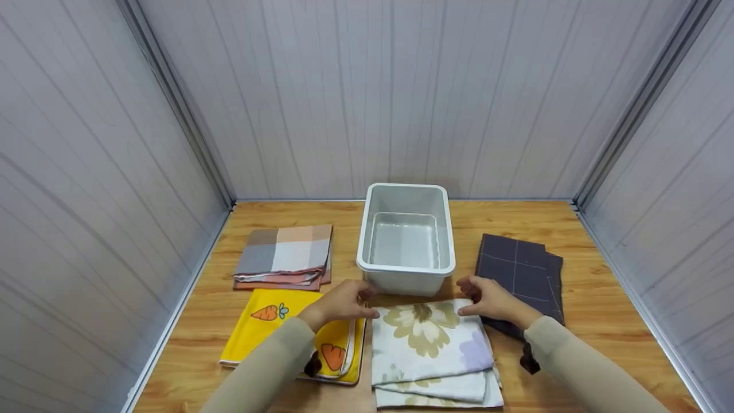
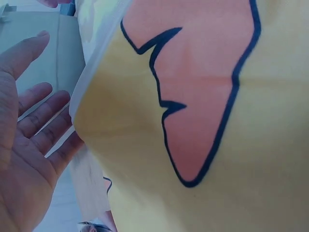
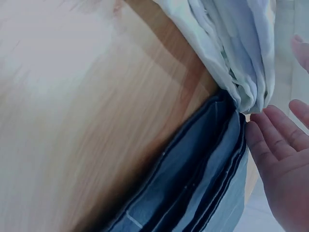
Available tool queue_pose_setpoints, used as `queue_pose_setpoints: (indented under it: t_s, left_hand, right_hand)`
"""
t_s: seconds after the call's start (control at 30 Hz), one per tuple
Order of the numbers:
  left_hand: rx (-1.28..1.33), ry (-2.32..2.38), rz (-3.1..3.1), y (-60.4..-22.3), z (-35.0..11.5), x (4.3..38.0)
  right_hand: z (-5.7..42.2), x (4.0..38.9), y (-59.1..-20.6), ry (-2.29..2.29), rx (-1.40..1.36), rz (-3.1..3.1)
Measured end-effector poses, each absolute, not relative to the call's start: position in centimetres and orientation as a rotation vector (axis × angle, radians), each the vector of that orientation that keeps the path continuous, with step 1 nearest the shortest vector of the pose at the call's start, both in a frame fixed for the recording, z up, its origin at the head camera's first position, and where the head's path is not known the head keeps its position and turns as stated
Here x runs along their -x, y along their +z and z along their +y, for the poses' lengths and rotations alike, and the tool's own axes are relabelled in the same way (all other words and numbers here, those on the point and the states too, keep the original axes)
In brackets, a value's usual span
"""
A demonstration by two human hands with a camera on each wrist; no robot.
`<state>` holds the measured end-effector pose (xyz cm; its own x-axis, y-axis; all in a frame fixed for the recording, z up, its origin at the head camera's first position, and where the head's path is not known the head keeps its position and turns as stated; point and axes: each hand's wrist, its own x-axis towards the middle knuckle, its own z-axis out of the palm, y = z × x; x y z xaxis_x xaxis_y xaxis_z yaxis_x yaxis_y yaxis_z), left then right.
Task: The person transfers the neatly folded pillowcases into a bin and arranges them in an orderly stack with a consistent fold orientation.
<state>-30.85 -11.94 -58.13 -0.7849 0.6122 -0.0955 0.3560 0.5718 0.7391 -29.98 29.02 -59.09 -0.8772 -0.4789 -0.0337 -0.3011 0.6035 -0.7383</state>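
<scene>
A folded white cloth with a large tan flower (image 1: 427, 344) lies at the front middle, between my two hands. My left hand (image 1: 344, 301) is at its far left corner, fingers spread and loosely bent, over the edge of a folded yellow cloth with carrots (image 1: 246, 335). In the left wrist view that hand (image 2: 29, 145) holds nothing. At the far right corner of the floral cloth is my right hand (image 1: 493, 298), thumb apart from the fingers. Its fingertips in the right wrist view come right up to the floral cloth (image 3: 246, 53) and the dark cloth (image 3: 193, 179).
A light grey plastic bin (image 1: 406, 269) stands just beyond the floral cloth, with nothing inside. Back left lies a folded checked cloth (image 1: 292, 249). The folded dark cloth with thin white lines (image 1: 510, 267) lies at the right. Pale panel walls (image 1: 367, 103) surround the wooden table (image 1: 527, 218).
</scene>
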Motion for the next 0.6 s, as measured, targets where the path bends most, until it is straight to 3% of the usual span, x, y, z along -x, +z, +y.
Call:
queue_pose_setpoints:
  t_s: [0.6]
  left_hand:
    - [-0.714, 0.857, 2.464, -59.3, -10.1, 31.0]
  right_hand:
    - [28.5, 29.8, -59.1, -0.887, 0.763, 2.595]
